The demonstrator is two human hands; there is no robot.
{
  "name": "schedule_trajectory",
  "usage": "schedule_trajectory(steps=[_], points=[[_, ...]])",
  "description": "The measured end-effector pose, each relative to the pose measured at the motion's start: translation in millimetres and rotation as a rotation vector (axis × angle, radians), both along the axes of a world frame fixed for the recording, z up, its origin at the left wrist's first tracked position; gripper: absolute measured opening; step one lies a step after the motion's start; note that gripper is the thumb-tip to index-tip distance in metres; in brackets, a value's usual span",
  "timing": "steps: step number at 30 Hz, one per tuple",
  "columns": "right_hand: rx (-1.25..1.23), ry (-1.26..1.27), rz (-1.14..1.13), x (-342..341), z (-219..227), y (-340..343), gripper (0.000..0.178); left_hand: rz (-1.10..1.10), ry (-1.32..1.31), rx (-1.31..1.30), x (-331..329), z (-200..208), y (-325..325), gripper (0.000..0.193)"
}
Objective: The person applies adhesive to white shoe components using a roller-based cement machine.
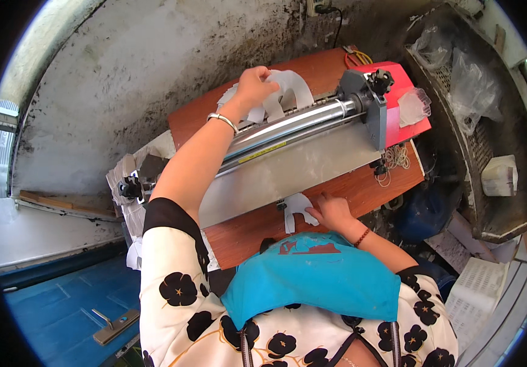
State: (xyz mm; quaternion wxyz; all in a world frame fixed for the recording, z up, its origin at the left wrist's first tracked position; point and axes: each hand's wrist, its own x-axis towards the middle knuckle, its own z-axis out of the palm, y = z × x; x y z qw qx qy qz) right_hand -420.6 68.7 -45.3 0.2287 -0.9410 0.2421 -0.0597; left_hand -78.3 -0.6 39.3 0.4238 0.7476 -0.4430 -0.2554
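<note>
My left hand (255, 86) reaches over a bench-top roller machine (294, 125) to the white curved cut pieces (291, 88) lying behind its metal roller. Its fingers are curled in just above these pieces; what they hold, if anything, is hidden. On the brown tabletop in front of the machine's metal plate (263, 177) lies one white U-shaped piece (297, 206). Beside it rests my right hand (334, 211), thumb at the edge of that piece and fingers apart on the wood.
Black knobs (380, 81) sit at both roller ends, with a red housing (410, 116) at the right. Tangled string (398, 157) lies below it. White pieces are stacked (130, 202) at the left. A stained wall (153, 61) stands behind; a trough (480, 147) holding plastic bags is at right.
</note>
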Motion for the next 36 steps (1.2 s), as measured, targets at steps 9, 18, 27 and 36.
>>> schedule_trajectory(steps=[9,18,27,36], points=[[0.064,0.114,0.079,-0.9,-67.1,8.4,0.03,0.112,0.216,-0.06,-8.5,22.8,12.3,0.012],[0.652,-0.1,0.201,12.8,70.0,-2.1,0.026,0.121,0.115,-0.084,9.9,25.1,21.8,0.011],[1.163,-0.557,-0.224,21.2,99.1,-54.0,0.016,-0.012,-0.532,-0.247,-16.4,27.4,16.7,0.025],[1.111,-0.335,-0.425,38.5,102.9,-60.8,0.023,-0.488,-0.464,0.33,-22.5,-4.1,10.9,0.022]])
